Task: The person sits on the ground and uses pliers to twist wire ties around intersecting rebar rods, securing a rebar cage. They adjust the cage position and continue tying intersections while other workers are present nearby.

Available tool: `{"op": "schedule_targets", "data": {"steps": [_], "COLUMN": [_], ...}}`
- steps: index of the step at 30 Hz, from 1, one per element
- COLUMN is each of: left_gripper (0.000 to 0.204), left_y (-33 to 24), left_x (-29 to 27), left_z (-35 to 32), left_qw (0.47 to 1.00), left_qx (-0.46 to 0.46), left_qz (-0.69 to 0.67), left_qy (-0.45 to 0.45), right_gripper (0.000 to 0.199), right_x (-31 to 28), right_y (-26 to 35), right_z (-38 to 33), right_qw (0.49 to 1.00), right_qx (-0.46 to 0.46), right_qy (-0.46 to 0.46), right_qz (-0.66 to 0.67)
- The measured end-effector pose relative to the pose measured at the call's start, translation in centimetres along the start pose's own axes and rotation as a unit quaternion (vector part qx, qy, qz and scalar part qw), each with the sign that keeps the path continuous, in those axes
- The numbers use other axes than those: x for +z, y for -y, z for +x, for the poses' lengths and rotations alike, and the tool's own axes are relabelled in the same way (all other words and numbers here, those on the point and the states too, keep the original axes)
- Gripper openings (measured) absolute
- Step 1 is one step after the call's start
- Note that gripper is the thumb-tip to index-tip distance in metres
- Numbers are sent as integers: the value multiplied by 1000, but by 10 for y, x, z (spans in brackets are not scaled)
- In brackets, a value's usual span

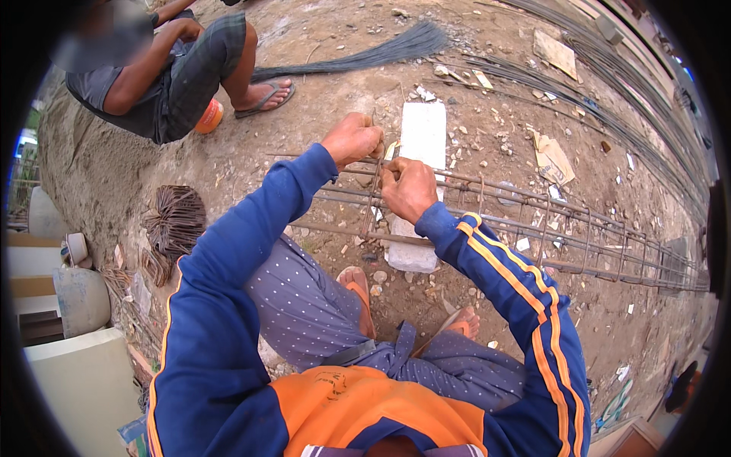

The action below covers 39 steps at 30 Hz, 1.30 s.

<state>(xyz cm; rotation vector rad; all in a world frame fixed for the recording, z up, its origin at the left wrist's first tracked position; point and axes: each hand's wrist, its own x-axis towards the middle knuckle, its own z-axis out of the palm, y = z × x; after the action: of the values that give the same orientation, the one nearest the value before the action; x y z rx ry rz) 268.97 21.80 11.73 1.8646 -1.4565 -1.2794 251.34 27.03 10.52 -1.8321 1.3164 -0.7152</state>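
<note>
A long cage of rusty reinforcing bars (pixel 542 232) with square stirrups stretches from in front of me off to the right. Beneath its near end lies a white block (pixel 423 137), crossed by the bars. My left hand (pixel 355 140) is closed in a pinch at the far side of the cage, just above a stirrup (pixel 375 194). Close by on the right, my right hand (pixel 412 189) is curled shut against the top bars. Whatever thin piece either set of fingers grips is hidden or too small to name.
A seated person (pixel 202 72) is at the far left beside an orange bucket (pixel 210 116). A bundle of thin dark wire (pixel 388 50) lies beyond. Bent stirrups (pixel 175 221) are piled at left, long bars (pixel 632 84) at far right. Rubble and torn cardboard (pixel 553 158) litter the dirt.
</note>
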Motion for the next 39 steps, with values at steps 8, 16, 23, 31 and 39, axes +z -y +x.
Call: {"op": "schedule_targets", "data": {"steps": [8, 16, 23, 31, 39], "left_gripper": [18, 23, 27, 30, 38], "left_y": [-15, -14, -31, -11, -31], "left_x": [-27, -60, -57, -56, -13], "left_z": [-41, -60, -57, -48, -62], "left_qw": [984, 922, 957, 926, 823], "left_qx": [154, 306, 174, 88, 71], "left_qz": [58, 178, 155, 340, 561], "left_qy": [66, 158, 174, 140, -63], "right_gripper": [24, 26, 22, 15, 17], "right_x": [-1, 1, 7, -9, -11], "right_y": [-7, -9, -17, 8, 7], "right_z": [5, 12, 19, 9, 6], "right_qw": [995, 992, 978, 930, 924], "right_qx": [49, 77, 125, 191, 179], "right_qy": [16, 42, 50, 64, 58], "right_qz": [80, 91, 160, 307, 332]}}
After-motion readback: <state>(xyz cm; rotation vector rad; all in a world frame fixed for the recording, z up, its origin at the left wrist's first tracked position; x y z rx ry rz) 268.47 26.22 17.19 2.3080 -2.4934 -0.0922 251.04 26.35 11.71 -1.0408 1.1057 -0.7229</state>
